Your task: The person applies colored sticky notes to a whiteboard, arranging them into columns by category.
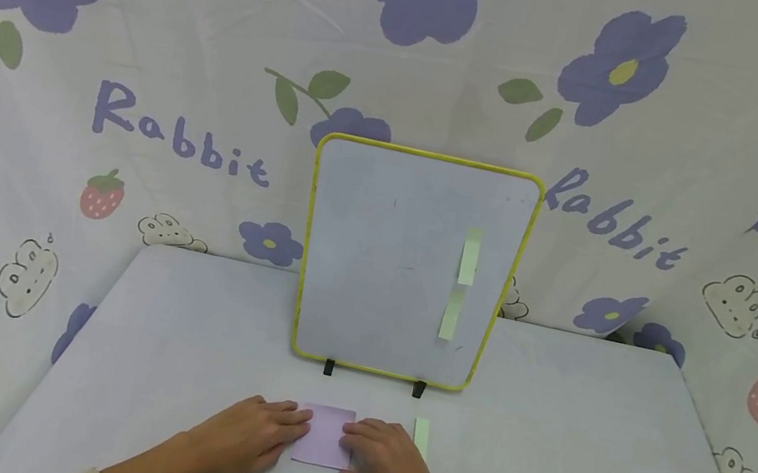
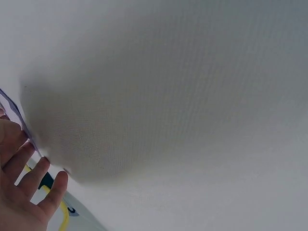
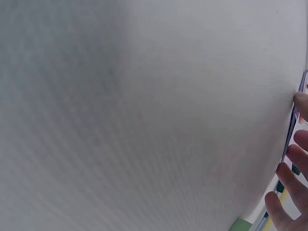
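Observation:
A square purple paper (image 1: 324, 440), perhaps a sticky note, lies on the white table in front of me. From the left, my left hand (image 1: 250, 438) rests with its fingertips on the paper's left edge. Opposite it, my right hand (image 1: 390, 465) touches the right edge with its fingertips. In the left wrist view the left fingers (image 2: 30, 180) look fairly straight and spread along the purple edge (image 2: 18, 115). The right fingers (image 3: 288, 180), seen in the right wrist view, also lie loosely along the paper's thin edge. Both palms are mostly hidden.
Behind the paper stands a whiteboard (image 1: 380, 271) with a yellow frame, on small black feet (image 1: 329, 367). Two pale green strips (image 1: 469, 261) hang on its right side. Another green strip (image 1: 421, 434) lies on the table (image 1: 570, 448) beside my right hand. A printed cloth surrounds the table.

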Available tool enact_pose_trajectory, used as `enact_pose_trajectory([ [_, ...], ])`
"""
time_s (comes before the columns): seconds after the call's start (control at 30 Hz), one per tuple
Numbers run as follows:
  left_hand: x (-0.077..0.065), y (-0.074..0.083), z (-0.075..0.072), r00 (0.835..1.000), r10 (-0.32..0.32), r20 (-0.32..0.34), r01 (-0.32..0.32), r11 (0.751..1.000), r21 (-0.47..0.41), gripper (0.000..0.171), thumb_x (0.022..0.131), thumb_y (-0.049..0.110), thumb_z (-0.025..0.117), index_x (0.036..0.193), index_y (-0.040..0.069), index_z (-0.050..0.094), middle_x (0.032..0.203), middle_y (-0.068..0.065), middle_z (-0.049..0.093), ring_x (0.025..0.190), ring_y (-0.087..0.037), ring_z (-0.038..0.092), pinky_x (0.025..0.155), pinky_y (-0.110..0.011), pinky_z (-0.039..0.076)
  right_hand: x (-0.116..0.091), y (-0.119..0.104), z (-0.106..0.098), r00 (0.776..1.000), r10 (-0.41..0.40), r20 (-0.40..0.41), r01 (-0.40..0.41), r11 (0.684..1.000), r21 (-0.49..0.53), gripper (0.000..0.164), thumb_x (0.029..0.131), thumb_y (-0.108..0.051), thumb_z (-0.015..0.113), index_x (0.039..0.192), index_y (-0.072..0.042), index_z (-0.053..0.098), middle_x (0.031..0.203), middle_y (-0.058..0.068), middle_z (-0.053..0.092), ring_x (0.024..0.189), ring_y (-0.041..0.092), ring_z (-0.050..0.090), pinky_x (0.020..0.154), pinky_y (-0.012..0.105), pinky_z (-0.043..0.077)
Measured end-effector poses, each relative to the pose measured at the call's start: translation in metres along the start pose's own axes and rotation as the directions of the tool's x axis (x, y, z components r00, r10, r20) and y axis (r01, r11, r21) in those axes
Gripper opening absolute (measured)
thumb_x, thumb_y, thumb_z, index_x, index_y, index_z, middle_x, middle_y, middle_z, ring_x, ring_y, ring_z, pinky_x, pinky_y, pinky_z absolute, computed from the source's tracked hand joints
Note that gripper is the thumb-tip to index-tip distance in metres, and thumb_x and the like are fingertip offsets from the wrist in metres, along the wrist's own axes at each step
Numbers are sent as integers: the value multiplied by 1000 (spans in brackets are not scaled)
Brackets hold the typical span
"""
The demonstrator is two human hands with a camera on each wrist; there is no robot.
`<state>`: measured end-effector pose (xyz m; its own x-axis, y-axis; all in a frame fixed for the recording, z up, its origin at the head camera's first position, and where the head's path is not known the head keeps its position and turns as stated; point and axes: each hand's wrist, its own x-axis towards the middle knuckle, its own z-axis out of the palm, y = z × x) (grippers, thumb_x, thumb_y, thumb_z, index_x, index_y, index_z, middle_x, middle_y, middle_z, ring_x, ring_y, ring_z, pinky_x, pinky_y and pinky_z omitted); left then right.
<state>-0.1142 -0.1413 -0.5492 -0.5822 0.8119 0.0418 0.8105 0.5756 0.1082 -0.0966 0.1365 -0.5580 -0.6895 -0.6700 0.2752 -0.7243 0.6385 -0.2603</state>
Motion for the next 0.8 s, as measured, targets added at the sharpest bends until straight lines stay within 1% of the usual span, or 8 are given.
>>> enact_pose_trajectory([
  [0.07,1,0,0,1000,-1,1,1,1000,-3,38,97,21,58,133,11,66,141,-1,59,124,-22,59,87,-42,53,0,0,0,1000,7,1,-7,1000,-2,30,84,-32,78,106,-13,75,118,1,71,113,18,63,90,36,49],
  [0.23,2,-1,1,1000,7,-8,-7,1000,2,37,97,21,59,132,11,66,140,-1,59,124,-23,59,86,-42,54,0,0,3,999,6,-32,-7,1000,-2,21,87,-27,74,102,-13,76,116,1,72,112,18,64,88,37,52],
  [0.47,4,-3,-1,1000,0,17,0,1000,-6,37,97,21,58,132,13,66,140,1,59,123,-21,60,88,-43,54,3,-1,2,997,-20,-75,21,1000,15,18,87,-25,73,99,-12,76,112,2,73,108,19,65,86,37,52],
  [0.63,3,-3,-1,1000,4,9,-4,1000,-19,36,97,20,58,130,12,67,140,-1,59,123,-22,60,88,-42,54,7,-2,0,996,-19,-86,22,999,32,15,88,-21,72,99,-12,76,107,2,74,104,20,66,87,38,51],
  [0.8,1,-2,0,1000,17,-5,-17,1000,-8,36,97,20,58,130,11,68,140,-1,59,122,-22,61,87,-40,54,10,-3,-1,994,-34,-105,35,999,9,9,88,-19,72,94,-14,76,102,-2,74,102,18,65,86,37,50],
])
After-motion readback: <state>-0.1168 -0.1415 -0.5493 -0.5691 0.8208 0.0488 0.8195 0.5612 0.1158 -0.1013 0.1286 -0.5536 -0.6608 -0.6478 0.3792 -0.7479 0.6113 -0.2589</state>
